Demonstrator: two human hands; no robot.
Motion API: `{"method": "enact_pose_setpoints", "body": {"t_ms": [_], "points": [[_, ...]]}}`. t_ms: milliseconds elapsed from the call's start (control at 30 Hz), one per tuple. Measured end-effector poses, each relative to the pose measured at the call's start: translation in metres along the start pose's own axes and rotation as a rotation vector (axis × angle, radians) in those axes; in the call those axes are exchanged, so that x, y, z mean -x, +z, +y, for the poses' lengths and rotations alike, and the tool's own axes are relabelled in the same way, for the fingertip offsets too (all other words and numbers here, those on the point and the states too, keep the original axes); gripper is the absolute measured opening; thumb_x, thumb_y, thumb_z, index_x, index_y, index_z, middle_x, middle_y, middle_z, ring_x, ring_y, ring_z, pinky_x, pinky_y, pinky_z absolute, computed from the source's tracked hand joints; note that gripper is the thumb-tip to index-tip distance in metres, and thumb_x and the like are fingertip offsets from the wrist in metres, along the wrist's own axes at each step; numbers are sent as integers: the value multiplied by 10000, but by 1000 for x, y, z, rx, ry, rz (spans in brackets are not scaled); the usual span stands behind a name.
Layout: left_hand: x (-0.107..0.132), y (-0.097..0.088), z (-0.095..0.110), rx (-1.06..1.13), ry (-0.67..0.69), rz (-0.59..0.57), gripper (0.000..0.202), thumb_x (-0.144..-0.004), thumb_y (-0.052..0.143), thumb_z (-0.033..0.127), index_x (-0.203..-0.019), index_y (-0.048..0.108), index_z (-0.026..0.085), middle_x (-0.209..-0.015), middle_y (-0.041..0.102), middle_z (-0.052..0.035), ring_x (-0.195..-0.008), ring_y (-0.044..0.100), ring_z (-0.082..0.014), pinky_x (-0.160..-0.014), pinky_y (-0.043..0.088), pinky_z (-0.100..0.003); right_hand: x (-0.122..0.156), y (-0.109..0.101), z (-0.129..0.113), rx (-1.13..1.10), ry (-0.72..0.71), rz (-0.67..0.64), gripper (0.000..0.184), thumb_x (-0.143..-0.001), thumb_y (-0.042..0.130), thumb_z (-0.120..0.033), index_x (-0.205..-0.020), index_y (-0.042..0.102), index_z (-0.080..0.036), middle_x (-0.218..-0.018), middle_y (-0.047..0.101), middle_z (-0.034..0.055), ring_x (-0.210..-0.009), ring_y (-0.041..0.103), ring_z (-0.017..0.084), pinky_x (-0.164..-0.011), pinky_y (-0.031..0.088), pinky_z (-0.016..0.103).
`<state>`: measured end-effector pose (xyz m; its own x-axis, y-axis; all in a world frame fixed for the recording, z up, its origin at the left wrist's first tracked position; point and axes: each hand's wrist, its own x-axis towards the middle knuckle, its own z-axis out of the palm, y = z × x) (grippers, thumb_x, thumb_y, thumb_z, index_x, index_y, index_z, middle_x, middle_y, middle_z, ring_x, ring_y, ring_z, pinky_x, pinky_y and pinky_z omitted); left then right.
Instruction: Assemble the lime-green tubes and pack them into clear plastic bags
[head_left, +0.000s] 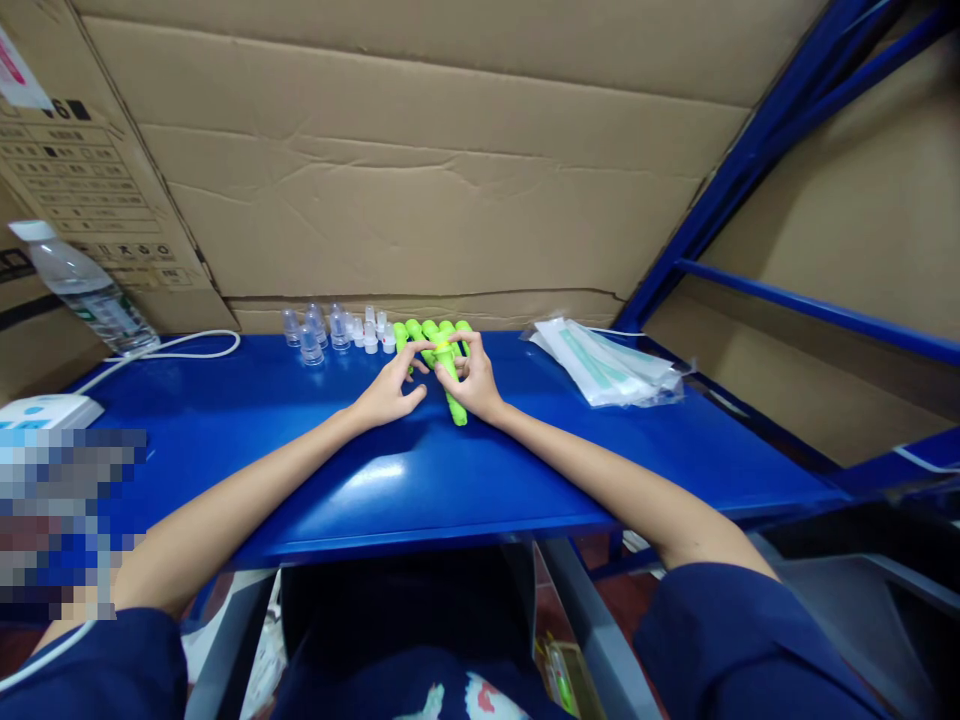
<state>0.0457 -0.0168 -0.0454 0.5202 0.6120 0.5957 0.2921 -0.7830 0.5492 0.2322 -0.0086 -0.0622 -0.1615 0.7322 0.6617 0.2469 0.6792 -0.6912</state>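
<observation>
Both of my hands meet at the middle of a blue table [420, 480]. My right hand [474, 385] grips a bright green marker-like tube [452, 397] that points toward me. My left hand [390, 390] reaches in from the left, its fingertips pinching the far end of the same tube. Just behind the hands lies a row of several more green tubes [420, 330]. To their left stand several small clear caps [315, 330] and small white pieces [373, 332].
A stack of clear plastic bags [607, 362] lies at the right of the table. A water bottle [86, 285] leans at the far left, with a white cable [180, 348] and a white device [45, 410]. Cardboard [420, 180] walls the back. A blue frame [787, 110] rises at right.
</observation>
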Motion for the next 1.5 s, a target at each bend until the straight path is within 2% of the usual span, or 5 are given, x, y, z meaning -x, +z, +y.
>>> {"method": "enact_pose_setpoints", "body": {"t_ms": [400,767,933,1133,1500], "points": [[1,-2,-1,-14,52,37,563,-780,567,98,-1321,476,225,-1208,548,-93,-991,635,-197,-800,542,-326,-2,1,-4,-19,24,32,431,-850,685,-455,-1041,350,-264,-1115,558,50,-444,496,31,-378,377,198],[0,5,-5,152,-58,186,411,-840,630,218,-1220,474,216,-1224,571,-93,-925,655,-160,-735,523,-281,-1,6,1,-135,84,14,512,-850,667,-604,-1068,347,-270,-1177,587,99,-548,613,100,-460,544,268],[-2,0,-3,58,-76,285,283,-871,681,324,-1090,568,186,-1067,649,-70,-882,644,-162,-739,505,-281,1,9,3,-259,118,-84,484,-894,608,-619,-1074,314,-279,-1076,608,41,-591,653,111,-494,586,269],[-5,-5,0,3,-14,336,226,-885,691,383,-975,645,180,-971,677,-53,-841,637,-158,-712,492,-273,6,13,4,-319,149,-188,454,-922,602,-533,-1140,298,-274,-964,592,-13,-445,599,78,-320,485,194],[-5,-7,-2,-78,-18,359,169,-895,677,344,-932,666,180,-897,693,-37,-785,640,-151,-680,464,-273,9,15,-8,-304,158,-155,527,-848,706,-432,-1123,279,-289,-946,583,-24,-444,593,80,-291,497,201]]}}
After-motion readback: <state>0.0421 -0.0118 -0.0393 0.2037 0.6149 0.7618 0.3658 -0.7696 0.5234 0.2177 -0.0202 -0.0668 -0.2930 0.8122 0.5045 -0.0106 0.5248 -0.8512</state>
